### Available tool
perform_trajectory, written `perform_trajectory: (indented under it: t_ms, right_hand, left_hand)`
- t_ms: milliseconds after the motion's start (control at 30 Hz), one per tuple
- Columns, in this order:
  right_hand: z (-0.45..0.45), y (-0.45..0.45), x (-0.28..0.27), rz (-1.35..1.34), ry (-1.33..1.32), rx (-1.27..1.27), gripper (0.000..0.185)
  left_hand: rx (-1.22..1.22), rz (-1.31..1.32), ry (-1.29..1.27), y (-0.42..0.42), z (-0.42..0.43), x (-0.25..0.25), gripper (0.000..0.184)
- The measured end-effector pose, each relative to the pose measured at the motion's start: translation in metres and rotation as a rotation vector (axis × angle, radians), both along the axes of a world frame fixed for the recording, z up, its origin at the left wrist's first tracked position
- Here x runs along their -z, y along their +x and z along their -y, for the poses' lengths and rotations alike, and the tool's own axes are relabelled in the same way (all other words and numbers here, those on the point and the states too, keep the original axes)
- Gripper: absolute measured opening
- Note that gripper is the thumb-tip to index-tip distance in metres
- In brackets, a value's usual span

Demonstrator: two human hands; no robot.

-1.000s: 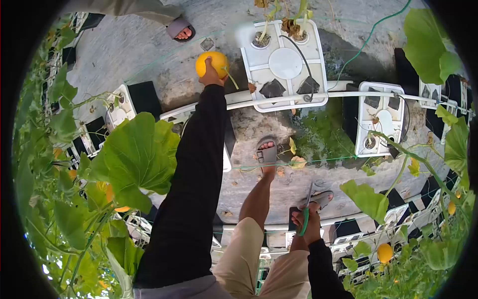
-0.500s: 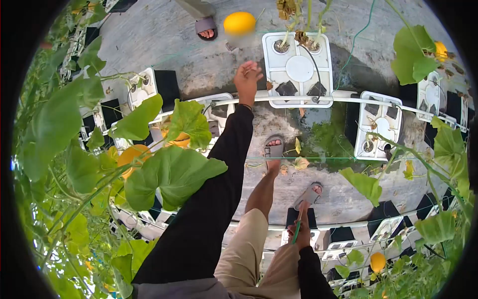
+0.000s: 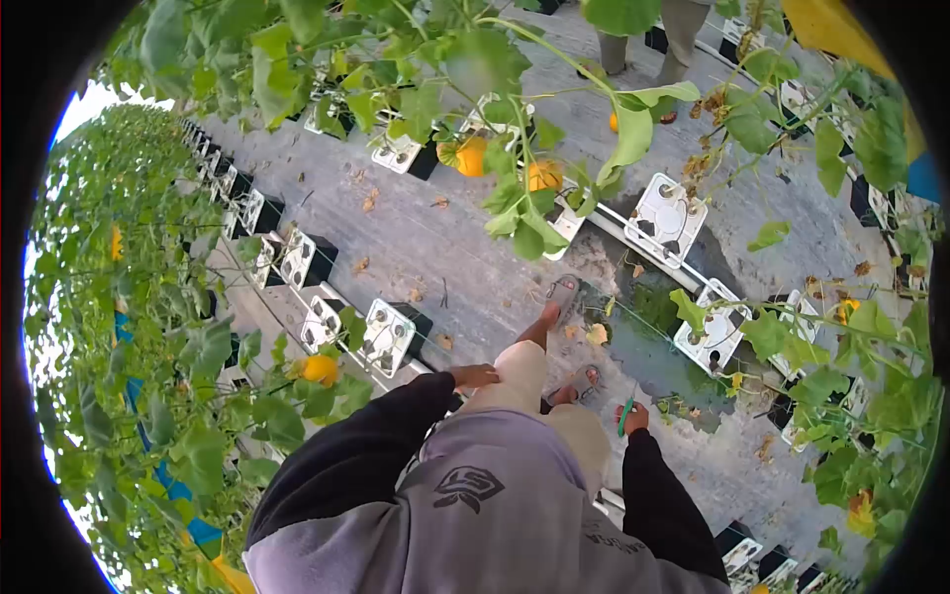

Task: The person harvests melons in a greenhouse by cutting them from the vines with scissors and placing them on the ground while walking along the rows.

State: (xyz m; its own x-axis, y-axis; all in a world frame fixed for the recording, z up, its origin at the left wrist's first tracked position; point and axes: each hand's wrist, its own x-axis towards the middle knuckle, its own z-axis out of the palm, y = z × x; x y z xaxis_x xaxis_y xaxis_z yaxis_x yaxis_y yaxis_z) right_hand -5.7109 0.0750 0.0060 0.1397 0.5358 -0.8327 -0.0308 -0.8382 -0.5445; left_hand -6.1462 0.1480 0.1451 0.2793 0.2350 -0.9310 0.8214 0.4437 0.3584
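Note:
My left hand (image 3: 476, 376) is beside my left thigh, at the hem of the grey shirt, with its fingers loosely stretched and nothing visible in them. In my right hand (image 3: 633, 418), scissors (image 3: 625, 416) with green handles are held near my right leg, blades pointing up in the view. A yellow melon (image 3: 319, 370) hangs among leaves to the left. Two more, one melon (image 3: 471, 156) and another melon (image 3: 543, 176), hang on the vines above my feet.
White planter boxes (image 3: 389, 338) stand in rows along white pipes. A larger planter (image 3: 666, 220) is ahead, near a wet green patch (image 3: 653, 309). Another person's legs (image 3: 681, 40) are at the top. Vines (image 3: 534, 45) hang across the upper view.
My left hand let go of a yellow melon near the other person's foot, then came back to my side. The view has turned left and widened. The scissors remain in my right hand.

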Motion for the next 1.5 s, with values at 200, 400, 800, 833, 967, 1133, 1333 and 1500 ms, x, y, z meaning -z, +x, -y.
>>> perform_trajectory:
  t_ms: [200,400,800,833,967,1133,1333,1500]
  right_hand:
    - [0.01,0.117,0.018,-0.195,-0.558,-0.467,0.032]
    - [-0.107,-0.004,-0.069,-0.019,-0.373,-0.866,0.011]
    - [-0.22,-0.458,-0.205,0.175,0.824,-1.772,0.048]
    - [-0.214,-0.477,-0.217,0.099,0.842,-1.792,0.048]
    - [-0.207,-0.531,-0.243,-0.055,0.786,-1.948,0.047]
    - [-0.231,-0.598,-0.225,-0.174,0.705,-2.06,0.046]
    - [-0.231,-0.735,-0.213,-0.323,0.912,-2.412,0.05]
    - [-0.151,-0.859,-0.242,-0.481,1.383,-2.451,0.045]
  left_hand:
    - [-0.418,-0.227,0.158,-0.096,0.119,-0.067,0.069]
    - [-0.931,0.102,0.05,-0.071,0.159,-0.066,0.06]
    - [-1.751,-0.649,1.135,-0.261,0.115,0.021,0.056]
    - [-1.981,-0.642,1.137,-0.286,0.113,0.018,0.054]
    - [-2.416,-1.086,1.132,-0.363,0.115,0.021,0.044]
    - [-2.793,-1.174,1.067,-0.375,0.119,-0.006,0.041]
    - [-2.22,-0.931,1.095,-0.313,0.122,-0.055,0.027]
    - [-1.949,-0.416,0.854,-0.212,0.111,-0.096,0.027]
